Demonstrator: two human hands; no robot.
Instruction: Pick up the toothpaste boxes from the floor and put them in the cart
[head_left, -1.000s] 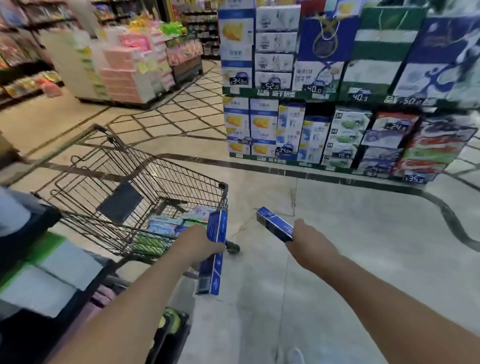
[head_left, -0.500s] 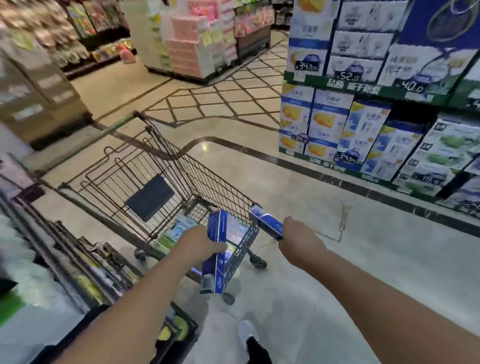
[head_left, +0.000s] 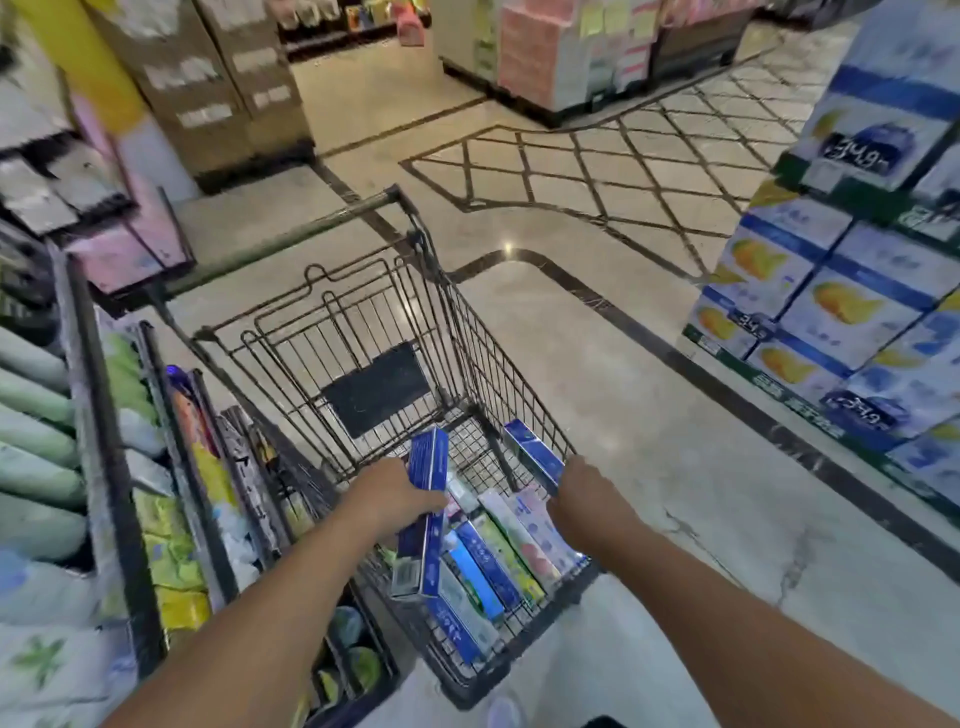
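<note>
— What can we read? 
— Price tags (head_left: 861, 154) on the drink cartons (head_left: 831, 306) say 34.9; box print blurs.
— Our grips? 
— Over the cart (head_left: 498, 374), our left hand (head_left: 392, 496) clasps one blue box (head_left: 423, 512), our right hand (head_left: 587, 501) another (head_left: 532, 454); fingers hidden.

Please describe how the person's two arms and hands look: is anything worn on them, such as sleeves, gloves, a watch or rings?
Both forearms are bare as far as the picture shows; no sleeve reaches into view. The left hand and the right hand wear no gloves. No watch, bracelet or band shows at either wrist. Only the backs of the hands face the camera and the fingers are mostly hidden, so rings cannot be ruled out.
</note>
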